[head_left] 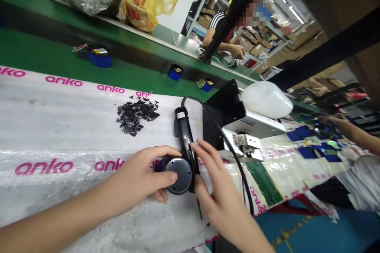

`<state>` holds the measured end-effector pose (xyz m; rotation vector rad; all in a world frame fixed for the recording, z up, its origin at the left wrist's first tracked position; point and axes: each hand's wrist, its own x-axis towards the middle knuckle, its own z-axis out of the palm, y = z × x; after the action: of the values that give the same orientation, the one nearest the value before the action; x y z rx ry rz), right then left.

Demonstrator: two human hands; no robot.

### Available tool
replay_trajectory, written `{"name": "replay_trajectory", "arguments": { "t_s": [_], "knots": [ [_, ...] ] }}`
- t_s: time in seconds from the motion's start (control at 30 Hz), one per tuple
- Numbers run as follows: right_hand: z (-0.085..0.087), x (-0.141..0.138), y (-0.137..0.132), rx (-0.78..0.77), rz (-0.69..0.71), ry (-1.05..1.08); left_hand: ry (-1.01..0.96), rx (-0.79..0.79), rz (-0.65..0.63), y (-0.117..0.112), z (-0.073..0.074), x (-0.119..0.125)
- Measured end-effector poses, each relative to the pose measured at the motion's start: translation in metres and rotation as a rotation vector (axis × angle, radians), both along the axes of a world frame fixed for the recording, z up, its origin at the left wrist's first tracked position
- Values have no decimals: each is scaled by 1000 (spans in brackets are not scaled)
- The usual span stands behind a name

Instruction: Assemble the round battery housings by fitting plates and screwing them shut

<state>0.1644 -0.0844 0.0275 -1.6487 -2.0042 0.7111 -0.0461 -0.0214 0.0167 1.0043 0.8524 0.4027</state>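
My left hand (151, 172) grips a round black disc-shaped housing (181, 176) with small holes in its flat face, its thumb lying on that face. Just behind and right of the housing, a black electric screwdriver (184, 130) lies on the covered table, its cord leading off the far end. My right hand (215, 189) is at the screwdriver's right side, fingers spread, fingertips at or close to the handle. Whether they touch it, I cannot tell. A heap of small black parts (135, 115) is on the white sheet to the left.
A metal machine (252, 126) with a black side plate and a white plastic bag (265, 99) on it stands right. Several blue round units sit on the green surface behind, including one (100, 56) at left. A yellow bag (142, 4) is on the ledge. Other people work beyond.
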Motion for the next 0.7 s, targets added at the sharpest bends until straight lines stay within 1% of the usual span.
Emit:
{"name": "replay_trajectory", "arguments": {
  "t_s": [0.1,0.17,0.27,0.4,0.5,0.57,0.63,0.7],
  "knots": [
    [-18,-5,7,1,-93,105,11,0,-5,2,-5,0],
    [-25,-6,16,5,-148,173,11,-5,-13,3,-9,0],
    [-28,-9,31,14,-219,287,29,2,-37,4,-12,0],
    [-27,-15,44,28,-264,473,98,31,-42,3,-7,0],
    [-18,-17,40,44,-253,693,143,25,-24,2,-1,2],
    [-4,-12,29,100,-226,843,159,26,-3,1,2,3],
    [15,-2,13,234,-217,984,166,20,18,0,3,4],
    [38,12,-3,434,-251,1116,163,4,25,-1,2,4]
  ]
}}
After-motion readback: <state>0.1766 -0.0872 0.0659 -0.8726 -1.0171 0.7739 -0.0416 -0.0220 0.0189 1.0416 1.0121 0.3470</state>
